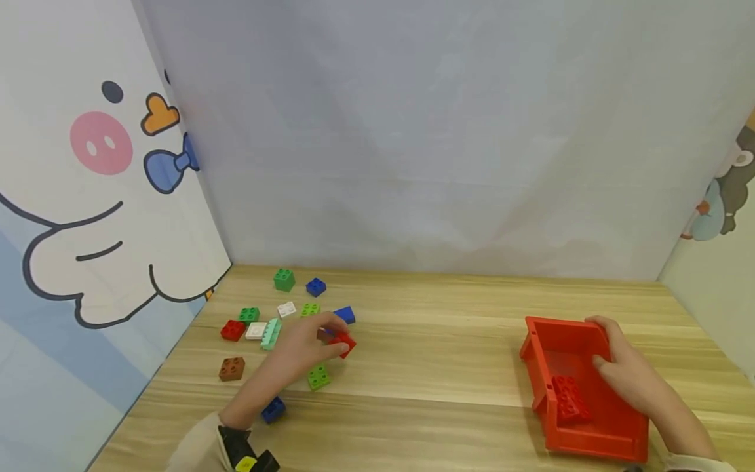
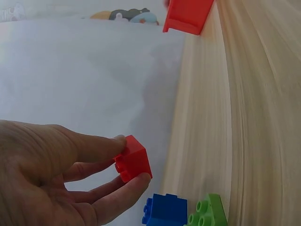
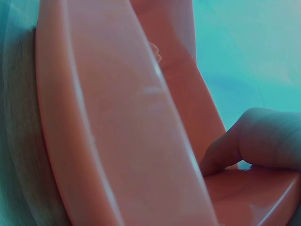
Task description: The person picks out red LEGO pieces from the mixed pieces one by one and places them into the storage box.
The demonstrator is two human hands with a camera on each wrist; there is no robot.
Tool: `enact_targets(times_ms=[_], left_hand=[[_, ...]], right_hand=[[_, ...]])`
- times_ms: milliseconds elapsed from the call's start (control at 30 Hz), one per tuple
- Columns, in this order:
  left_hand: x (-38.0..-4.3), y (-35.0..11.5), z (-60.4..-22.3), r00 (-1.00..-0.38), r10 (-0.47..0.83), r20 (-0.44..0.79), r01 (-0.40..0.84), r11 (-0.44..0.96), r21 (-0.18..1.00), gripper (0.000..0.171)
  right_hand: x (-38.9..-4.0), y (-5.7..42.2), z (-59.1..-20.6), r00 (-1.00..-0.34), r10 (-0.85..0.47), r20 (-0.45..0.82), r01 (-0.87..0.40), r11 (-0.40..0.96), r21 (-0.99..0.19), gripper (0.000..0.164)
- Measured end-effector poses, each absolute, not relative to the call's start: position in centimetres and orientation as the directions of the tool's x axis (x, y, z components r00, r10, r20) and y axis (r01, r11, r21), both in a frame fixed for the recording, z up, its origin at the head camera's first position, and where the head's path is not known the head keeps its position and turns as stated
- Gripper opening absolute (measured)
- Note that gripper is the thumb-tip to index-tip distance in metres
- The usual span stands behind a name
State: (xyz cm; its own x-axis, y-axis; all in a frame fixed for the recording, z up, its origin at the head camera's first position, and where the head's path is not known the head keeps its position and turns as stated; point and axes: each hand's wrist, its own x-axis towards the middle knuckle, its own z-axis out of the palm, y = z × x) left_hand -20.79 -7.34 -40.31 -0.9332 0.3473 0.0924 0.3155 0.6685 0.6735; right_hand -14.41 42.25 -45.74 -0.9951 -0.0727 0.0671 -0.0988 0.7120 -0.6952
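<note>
Between thumb and fingers, my left hand (image 1: pixel 302 342) pinches a red toy brick (image 1: pixel 348 342). The left wrist view shows this red brick (image 2: pixel 136 161) held in the air with its studs turned toward the palm. On the right, my right hand (image 1: pixel 631 377) grips the right side wall of a red bin (image 1: pixel 596 446), thumb inside. Several red bricks (image 1: pixel 568 398) lie in that bin. Below and around the left hand are a lime green brick (image 1: pixel 318 377) and a blue brick (image 1: pixel 345 315). The right wrist view shows mostly the bin wall (image 3: pixel 127 117).
Loose bricks are spread over the table's left part: a red one (image 1: pixel 232 330), a brown one (image 1: pixel 232 368), a dark blue one (image 1: pixel 274 410), a mint one (image 1: pixel 271 334), a green one (image 1: pixel 284 280) and others. A pale curtain (image 1: pixel 425 144) stands behind the wooden table (image 1: pixel 436 367).
</note>
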Motion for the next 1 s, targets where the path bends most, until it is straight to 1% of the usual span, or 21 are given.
enact_targets(times_ms=[67, 233, 333, 733, 1000], left_hand=[[-20.8, -6.9, -40.3, -0.922, 0.376, 0.096, 0.338, 0.656, 0.675, 0.022], [-20.9, -5.4, -40.2, -0.883, 0.462, 0.087, 0.375, 0.580, 0.723, 0.019], [-20.9, -4.5, -40.2, -0.868, 0.489, 0.091, 0.390, 0.554, 0.736, 0.018], [-20.6, -2.1, -40.2, -0.855, 0.509, 0.098, 0.397, 0.521, 0.756, 0.018], [-20.6, -1.0, -40.3, -0.855, 0.514, 0.069, 0.387, 0.545, 0.744, 0.018]], right_hand=[[-14.4, 42.3, -45.7, -0.995, -0.071, 0.071, -0.100, 0.715, -0.692, 0.058], [-14.3, 42.1, -45.6, -0.996, -0.063, 0.057, -0.085, 0.717, -0.692, 0.058], [-14.3, 42.2, -45.7, -0.996, -0.066, 0.062, -0.090, 0.723, -0.685, 0.058], [-14.4, 42.2, -45.6, -0.995, -0.074, 0.070, -0.101, 0.714, -0.692, 0.058], [-14.3, 42.1, -45.6, -0.995, -0.070, 0.071, -0.099, 0.717, -0.689, 0.058]])
